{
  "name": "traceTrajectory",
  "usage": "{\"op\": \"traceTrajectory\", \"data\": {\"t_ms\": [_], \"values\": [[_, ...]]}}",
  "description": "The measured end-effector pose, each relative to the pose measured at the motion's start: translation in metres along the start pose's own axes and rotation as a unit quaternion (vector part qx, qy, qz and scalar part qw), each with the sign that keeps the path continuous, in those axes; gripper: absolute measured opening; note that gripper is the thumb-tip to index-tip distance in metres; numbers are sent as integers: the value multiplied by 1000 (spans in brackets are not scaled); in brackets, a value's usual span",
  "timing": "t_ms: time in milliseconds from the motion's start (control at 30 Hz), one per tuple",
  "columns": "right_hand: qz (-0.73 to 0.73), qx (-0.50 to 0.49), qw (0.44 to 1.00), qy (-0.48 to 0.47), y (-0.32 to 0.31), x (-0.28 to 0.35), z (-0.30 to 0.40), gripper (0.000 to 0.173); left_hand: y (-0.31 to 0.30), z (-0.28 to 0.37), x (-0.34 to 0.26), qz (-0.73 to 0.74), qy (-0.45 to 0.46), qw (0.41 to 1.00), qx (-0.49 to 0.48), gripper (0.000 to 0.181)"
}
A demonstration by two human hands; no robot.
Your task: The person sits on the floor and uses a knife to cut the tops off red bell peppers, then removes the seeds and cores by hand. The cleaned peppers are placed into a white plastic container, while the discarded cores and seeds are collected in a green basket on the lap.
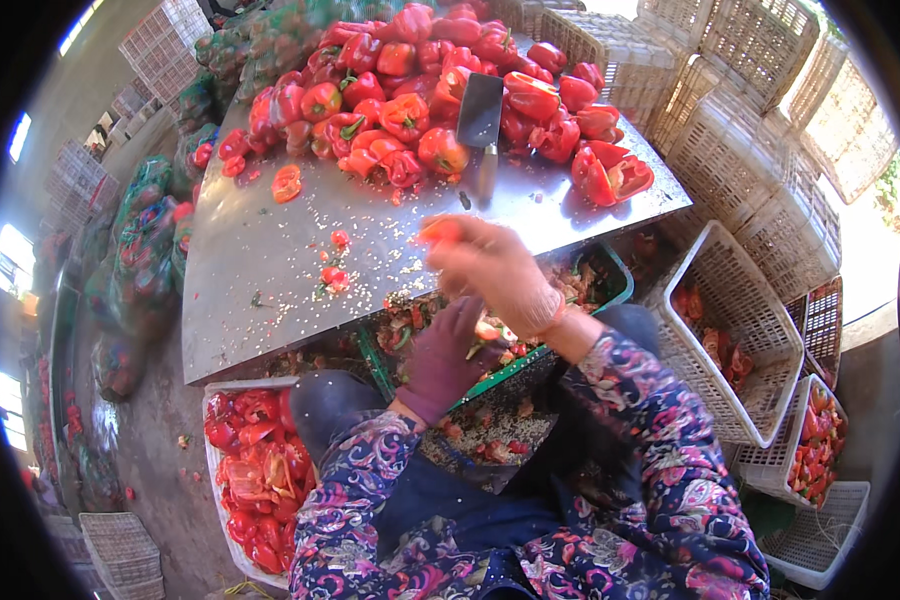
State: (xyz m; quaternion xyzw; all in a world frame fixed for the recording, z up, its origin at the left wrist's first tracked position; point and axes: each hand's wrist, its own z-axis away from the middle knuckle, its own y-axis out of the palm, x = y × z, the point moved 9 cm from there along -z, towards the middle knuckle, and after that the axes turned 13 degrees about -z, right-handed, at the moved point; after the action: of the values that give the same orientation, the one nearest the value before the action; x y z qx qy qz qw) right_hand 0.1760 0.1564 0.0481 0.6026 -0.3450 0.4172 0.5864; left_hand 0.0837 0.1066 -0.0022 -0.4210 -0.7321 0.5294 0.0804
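Note:
My right hand (495,274), in a peach-coloured glove, is blurred above the near edge of the metal table (247,315). A small red pepper piece (441,231) shows at its fingertips. Lower and to the left, my left hand (446,360) wears a purple glove and hangs over a green-rimmed bin (510,373) of pepper scraps. A pale pepper core (487,330) with a green stem shows between its thumb and fingers; whether it is gripped there is unclear. Beyond both hands, a cleaver (481,112) lies against a heap of red bell peppers (397,60), handle towards me.
Seeds and pepper bits (335,279) dot the tabletop. A white crate (211,457) of pepper pieces stands at my left. To my right are a tilted plastic crate (765,330) and a fuller crate (769,469). Stacked crates (742,157) and net sacks (146,255) flank the table.

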Motion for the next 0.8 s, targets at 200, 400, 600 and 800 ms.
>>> {"op": "traceTrajectory", "data": {"t_ms": [200,400,600,800], "values": [[577,-348,678,-293,-152,95,-9,61,-10,4,21,28,-62,997,28,63],[644,-366,663,-109,-231,61,-35,36,12,10,51,252,-214,942,50,49],[522,-221,788,-240,-146,47,-34,31,49,17,77,578,-368,726,53,44],[581,86,763,-268,6,-42,-4,33,59,-4,76,768,-364,527,2,48]]}}
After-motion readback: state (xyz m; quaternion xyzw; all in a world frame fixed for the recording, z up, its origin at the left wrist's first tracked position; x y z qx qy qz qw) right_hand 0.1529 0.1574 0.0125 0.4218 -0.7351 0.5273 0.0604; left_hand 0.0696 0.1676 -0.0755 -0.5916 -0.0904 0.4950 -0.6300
